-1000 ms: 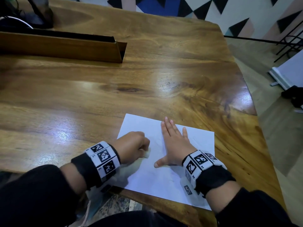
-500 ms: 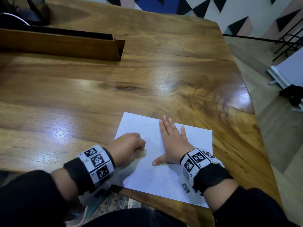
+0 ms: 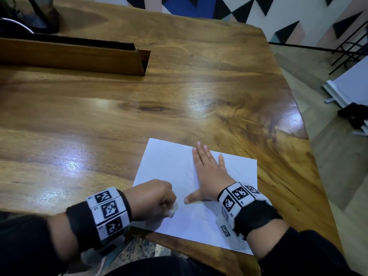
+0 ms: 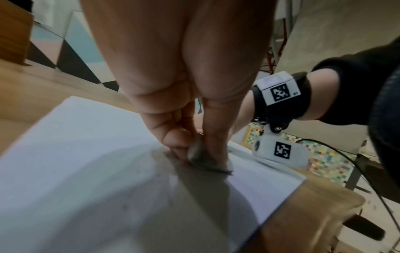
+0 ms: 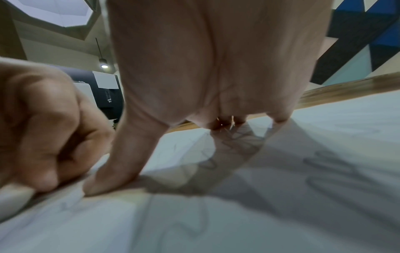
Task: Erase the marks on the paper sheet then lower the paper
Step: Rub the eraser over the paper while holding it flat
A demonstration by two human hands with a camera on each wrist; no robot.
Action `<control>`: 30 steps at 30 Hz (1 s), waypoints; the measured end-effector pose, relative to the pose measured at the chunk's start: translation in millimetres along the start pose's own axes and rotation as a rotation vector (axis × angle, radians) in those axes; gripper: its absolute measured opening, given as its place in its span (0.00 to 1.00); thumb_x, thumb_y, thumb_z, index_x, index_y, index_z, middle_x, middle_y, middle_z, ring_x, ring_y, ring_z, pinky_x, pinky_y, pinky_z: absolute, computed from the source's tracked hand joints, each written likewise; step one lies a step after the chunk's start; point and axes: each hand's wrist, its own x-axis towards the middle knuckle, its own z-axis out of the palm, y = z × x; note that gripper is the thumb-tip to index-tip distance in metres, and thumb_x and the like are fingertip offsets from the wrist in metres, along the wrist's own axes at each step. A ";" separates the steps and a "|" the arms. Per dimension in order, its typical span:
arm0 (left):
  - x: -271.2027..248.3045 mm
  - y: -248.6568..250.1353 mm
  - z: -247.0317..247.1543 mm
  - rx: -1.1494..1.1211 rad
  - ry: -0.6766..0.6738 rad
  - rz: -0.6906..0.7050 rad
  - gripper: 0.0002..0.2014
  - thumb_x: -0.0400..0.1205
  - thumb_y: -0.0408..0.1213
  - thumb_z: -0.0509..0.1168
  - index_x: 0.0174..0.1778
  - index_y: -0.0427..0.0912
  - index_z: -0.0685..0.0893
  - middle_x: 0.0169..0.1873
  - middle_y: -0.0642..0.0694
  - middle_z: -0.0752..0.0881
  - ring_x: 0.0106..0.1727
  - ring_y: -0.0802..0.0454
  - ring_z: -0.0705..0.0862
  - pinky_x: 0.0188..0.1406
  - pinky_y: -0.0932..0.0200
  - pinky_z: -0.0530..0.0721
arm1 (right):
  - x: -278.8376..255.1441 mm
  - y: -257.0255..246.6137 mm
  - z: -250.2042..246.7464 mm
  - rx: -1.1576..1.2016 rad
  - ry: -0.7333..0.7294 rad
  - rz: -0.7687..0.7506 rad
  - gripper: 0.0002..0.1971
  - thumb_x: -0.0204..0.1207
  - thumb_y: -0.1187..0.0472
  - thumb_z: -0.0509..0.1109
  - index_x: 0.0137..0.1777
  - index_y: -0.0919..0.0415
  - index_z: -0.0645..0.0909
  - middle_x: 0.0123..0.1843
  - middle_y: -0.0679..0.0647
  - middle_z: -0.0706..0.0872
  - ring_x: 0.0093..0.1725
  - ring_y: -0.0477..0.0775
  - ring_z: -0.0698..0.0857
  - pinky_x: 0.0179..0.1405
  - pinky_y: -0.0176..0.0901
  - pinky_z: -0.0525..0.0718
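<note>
A white paper sheet [image 3: 171,162] lies flat near the table's front edge, its near corner overhanging. My right hand [image 3: 207,172] presses flat on it, fingers straight and thumb spread. My left hand [image 3: 153,198] is curled around a small white eraser [image 3: 172,211] whose end touches the paper beside the right thumb. In the left wrist view the fingers [image 4: 173,142] pinch the eraser [image 4: 205,160] against the paper [image 4: 86,154]. The right wrist view shows faint pencil marks [image 5: 329,167] on the paper [image 5: 216,222] under and beside my right hand [image 5: 194,85], and my left hand [image 5: 43,128].
The wooden table [image 3: 179,96] stretches far ahead, with its right edge curving close to the paper. A long wooden channel piece [image 3: 79,54] lies at the back left. Dark gear with cables [image 3: 29,16] sits in the far left corner.
My left hand with the eraser has shifted back and forth over the paper, now pulled slightly nearer. The right hand stays pressed flat in place.
</note>
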 end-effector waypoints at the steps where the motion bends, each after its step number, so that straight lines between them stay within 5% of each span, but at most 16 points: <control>1: 0.1 -0.6 -3.7 0.002 -0.015 -0.002 0.05 0.74 0.37 0.68 0.42 0.41 0.86 0.46 0.44 0.83 0.50 0.49 0.81 0.40 0.64 0.72 | -0.1 -0.2 0.2 0.003 0.000 -0.001 0.73 0.59 0.32 0.78 0.81 0.61 0.24 0.81 0.51 0.21 0.81 0.51 0.25 0.78 0.61 0.30; 6: 25.9 -8.1 -21.7 0.044 0.323 -0.114 0.02 0.75 0.34 0.65 0.39 0.39 0.82 0.39 0.48 0.75 0.48 0.44 0.80 0.36 0.61 0.68 | 0.4 0.3 0.3 0.003 0.000 -0.004 0.73 0.58 0.32 0.78 0.81 0.60 0.24 0.81 0.51 0.20 0.81 0.51 0.25 0.78 0.61 0.30; 12: 0.0 -9.5 -1.2 0.021 0.020 -0.020 0.05 0.74 0.38 0.67 0.40 0.39 0.84 0.44 0.45 0.81 0.45 0.50 0.80 0.46 0.57 0.78 | 0.4 0.2 -0.4 -0.003 -0.006 -0.003 0.73 0.59 0.32 0.77 0.81 0.61 0.23 0.81 0.52 0.20 0.81 0.51 0.25 0.78 0.62 0.31; 14: 2.1 -11.1 -5.8 -0.006 0.038 -0.048 0.04 0.73 0.38 0.68 0.42 0.43 0.85 0.43 0.48 0.82 0.41 0.55 0.79 0.42 0.60 0.78 | 0.1 -0.3 -0.2 -0.005 -0.004 -0.003 0.73 0.59 0.32 0.77 0.81 0.61 0.24 0.81 0.52 0.20 0.81 0.51 0.25 0.78 0.62 0.31; 16: 10.3 -12.5 -14.6 -0.082 0.191 -0.113 0.05 0.74 0.41 0.69 0.41 0.46 0.83 0.41 0.49 0.81 0.39 0.56 0.79 0.40 0.62 0.77 | 0.3 0.3 0.9 -0.001 0.004 -0.004 0.73 0.58 0.32 0.78 0.81 0.61 0.24 0.81 0.52 0.20 0.81 0.51 0.25 0.78 0.62 0.31; 20: 25.8 -12.8 -20.9 -0.112 0.473 -0.094 0.08 0.77 0.42 0.65 0.46 0.42 0.78 0.47 0.48 0.77 0.49 0.53 0.74 0.50 0.63 0.70 | 0.1 2.4 2.0 0.003 0.007 -0.021 0.73 0.58 0.32 0.77 0.81 0.61 0.25 0.81 0.52 0.21 0.81 0.51 0.25 0.78 0.61 0.31; 24: 30.7 -18.8 -3.7 0.021 0.333 -0.104 0.11 0.81 0.43 0.57 0.52 0.39 0.75 0.68 0.44 0.72 0.74 0.46 0.66 0.76 0.42 0.62 | -3.8 6.4 1.6 -0.008 0.018 0.002 0.71 0.59 0.29 0.74 0.82 0.62 0.26 0.81 0.55 0.20 0.81 0.54 0.24 0.79 0.62 0.31; 27: 27.4 -26.8 2.5 0.038 0.320 -0.123 0.04 0.83 0.36 0.56 0.51 0.42 0.73 0.74 0.47 0.65 0.82 0.47 0.50 0.79 0.39 0.49 | -11.8 15.3 3.2 -0.027 -0.010 0.086 0.71 0.58 0.25 0.71 0.80 0.55 0.22 0.75 0.55 0.14 0.79 0.58 0.20 0.75 0.73 0.30; 30: 22.4 -31.6 -1.7 -0.007 0.321 -0.135 0.05 0.83 0.37 0.55 0.51 0.41 0.73 0.74 0.48 0.66 0.82 0.49 0.50 0.79 0.43 0.48 | -17.1 20.9 4.9 -0.005 -0.059 0.084 0.71 0.58 0.26 0.73 0.79 0.49 0.20 0.70 0.54 0.10 0.78 0.60 0.18 0.76 0.75 0.32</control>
